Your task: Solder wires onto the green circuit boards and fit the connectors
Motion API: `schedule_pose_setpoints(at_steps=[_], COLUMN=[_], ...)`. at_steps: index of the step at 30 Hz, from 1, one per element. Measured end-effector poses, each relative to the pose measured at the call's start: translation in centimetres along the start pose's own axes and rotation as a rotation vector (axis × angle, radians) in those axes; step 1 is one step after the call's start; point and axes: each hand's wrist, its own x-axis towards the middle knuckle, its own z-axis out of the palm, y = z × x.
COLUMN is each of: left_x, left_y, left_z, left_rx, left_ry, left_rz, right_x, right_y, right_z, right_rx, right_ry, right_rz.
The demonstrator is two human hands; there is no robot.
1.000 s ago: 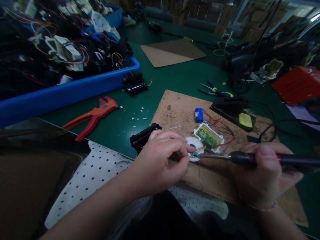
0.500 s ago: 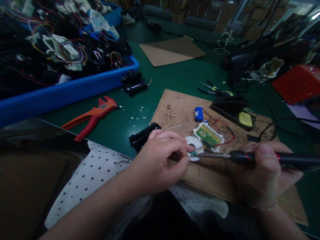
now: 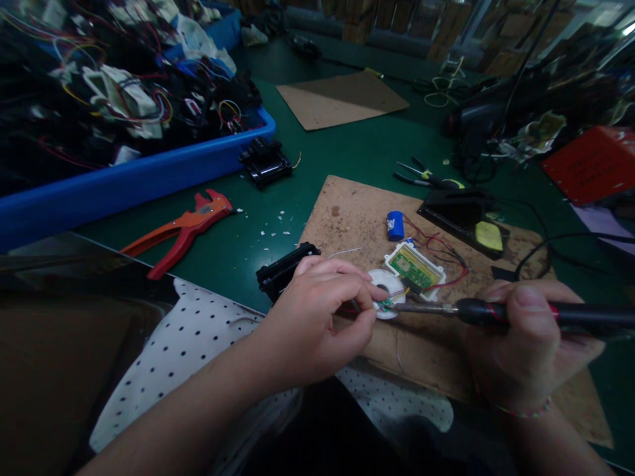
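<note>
My right hand [image 3: 530,344] grips the black handle of a soldering iron [image 3: 471,311], whose metal tip points left. That tip meets a small green circuit board [image 3: 385,305] lying over a white round spool [image 3: 394,283]. From the left, my left hand [image 3: 327,311] closes its thumb and index finger at the board's edge, partly hiding it. Thin wires run from the board. Just beyond the spool lies a white-framed module with a green board [image 3: 414,268]. Red and black wires link it toward a blue cylindrical battery [image 3: 395,226]. A black plastic housing [image 3: 282,270] sits behind my left hand.
A brown work board [image 3: 342,208] lies on the green table. Red-handled cutters [image 3: 186,231] are at left, below a blue bin [image 3: 133,172] of wired parts. A soldering stand [image 3: 461,215] with a yellow sponge [image 3: 489,235], pliers [image 3: 426,175] and a red box [image 3: 592,165] are at right.
Almost nothing differs. The view shifts very slightly, while both hands and the iron's tip stay at the small board.
</note>
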Motion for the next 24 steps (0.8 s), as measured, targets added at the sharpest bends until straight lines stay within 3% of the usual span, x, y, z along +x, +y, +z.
schedule_pose_setpoints(at_steps=[24], left_x=[-0.01], left_y=[-0.06], left_z=[-0.02], left_rx=[0.008], left_ry=[-0.008], left_rz=[0.005], right_x=[0.09], right_y=[-0.17], right_z=[0.17], right_rx=[0.045], right_ry=[0.043], right_rz=[0.041])
